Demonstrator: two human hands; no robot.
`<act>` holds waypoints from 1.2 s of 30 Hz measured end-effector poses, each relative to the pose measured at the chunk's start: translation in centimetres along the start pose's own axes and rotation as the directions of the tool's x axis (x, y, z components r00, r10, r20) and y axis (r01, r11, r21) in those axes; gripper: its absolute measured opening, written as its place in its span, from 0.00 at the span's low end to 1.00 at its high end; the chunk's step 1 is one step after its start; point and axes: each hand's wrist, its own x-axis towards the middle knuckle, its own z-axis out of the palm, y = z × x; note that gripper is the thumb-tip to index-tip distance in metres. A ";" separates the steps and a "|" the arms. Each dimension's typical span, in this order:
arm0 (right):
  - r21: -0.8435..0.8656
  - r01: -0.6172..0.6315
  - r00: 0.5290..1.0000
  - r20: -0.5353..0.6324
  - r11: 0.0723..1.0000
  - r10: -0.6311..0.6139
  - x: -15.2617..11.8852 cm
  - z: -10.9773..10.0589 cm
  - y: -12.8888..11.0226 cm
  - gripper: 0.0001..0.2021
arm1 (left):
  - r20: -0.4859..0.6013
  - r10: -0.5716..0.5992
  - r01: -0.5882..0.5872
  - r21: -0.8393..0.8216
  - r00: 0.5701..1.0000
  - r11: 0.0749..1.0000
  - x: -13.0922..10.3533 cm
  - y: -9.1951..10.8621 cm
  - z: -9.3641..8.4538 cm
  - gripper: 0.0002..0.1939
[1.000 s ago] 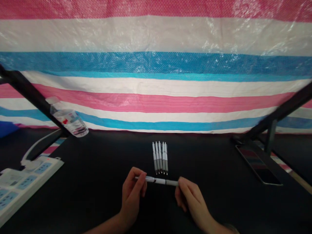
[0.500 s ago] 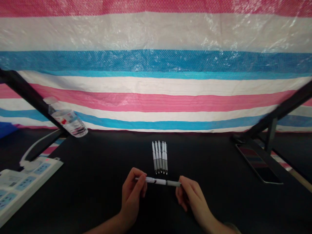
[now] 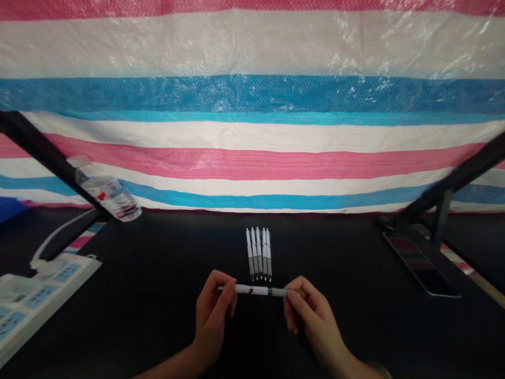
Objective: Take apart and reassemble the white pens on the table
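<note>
A white and grey pen [image 3: 259, 290] is held almost level above the black table, between my two hands. My left hand [image 3: 215, 310] pinches its white clicker end between thumb and fingers. At the grey tip end, my right hand [image 3: 310, 310] is closed around the pen, and its fingers hide the point. Just beyond lies a row of several similar pens [image 3: 259, 253], side by side, with their grey tip ends toward me. Neither hand touches that row.
A white power strip [image 3: 51, 289] with a plugged cable lies at the left. A clear water bottle [image 3: 112, 197] leans behind a black bar. At the right, a phone [image 3: 422, 266] lies beside another black support [image 3: 442, 210]. A striped plastic sheet [image 3: 252, 163] hangs behind the black table [image 3: 158, 273].
My right hand has shifted its grip slightly inward and up along the grey end, and the pen has become more level. My left hand keeps its pinch. The row of pens is unchanged.
</note>
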 end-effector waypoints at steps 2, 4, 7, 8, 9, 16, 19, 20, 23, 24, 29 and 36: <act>0.056 0.014 1.000 -0.013 0.998 -0.014 0.0 0.0 0.1 0.19 | 0.006 0.008 -0.008 0.001 1.000 1.000 0.0 -0.1 -0.1 0.13; 0.079 0.022 0.999 -0.025 0.997 -0.020 -0.1 -0.1 0.2 0.18 | 0.008 0.005 -0.005 0.007 1.000 1.000 -0.1 -0.1 -0.2 0.12; 0.063 0.052 0.998 -0.039 0.997 -0.050 -0.2 -0.3 0.6 0.17 | 0.007 0.002 -0.003 0.008 1.000 1.000 -0.1 -0.1 -0.3 0.12; 0.045 0.072 0.996 -0.047 0.996 -0.070 -0.2 -0.4 0.7 0.17 | 0.006 0.005 -0.005 0.005 1.000 1.000 -0.1 -0.1 -0.3 0.13; 0.023 0.094 0.994 -0.058 0.995 -0.092 -0.1 -0.5 0.8 0.17 | 0.004 0.008 -0.008 0.000 1.000 1.000 0.0 0.0 -0.2 0.13; 0.072 0.183 0.967 -0.194 0.980 -0.166 0.3 -1.6 0.8 0.12 | -0.075 0.009 -0.013 -0.044 0.997 0.999 0.5 0.8 0.0 0.14; 0.145 0.218 0.942 -0.290 0.965 -0.169 0.6 -1.8 0.6 0.09 | -0.092 0.018 -0.022 -0.045 0.996 0.999 0.7 0.9 0.0 0.14; 0.163 0.225 0.937 -0.305 0.961 -0.168 0.7 -1.9 0.6 0.08 | -0.094 0.019 -0.022 -0.041 0.995 0.999 0.7 0.9 0.0 0.14; 0.192 0.234 0.934 -0.315 0.953 -0.166 0.7 -2.0 0.5 0.07 | -0.096 0.026 -0.029 -0.036 0.995 0.999 0.8 0.8 0.0 0.14; 0.194 0.233 0.935 -0.314 0.953 -0.165 0.7 -2.0 0.5 0.07 | -0.096 0.026 -0.029 -0.035 0.995 0.999 0.8 0.8 0.0 0.14; 0.208 0.246 0.926 -0.340 0.947 -0.165 0.7 -1.9 0.5 0.07 | -0.110 0.014 -0.018 -0.037 0.994 0.999 0.7 0.7 0.1 0.14; 0.209 0.242 0.924 -0.346 0.947 -0.160 0.7 -1.9 0.4 0.07 | -0.119 -0.001 -0.004 -0.040 0.993 0.999 0.8 0.8 0.1 0.14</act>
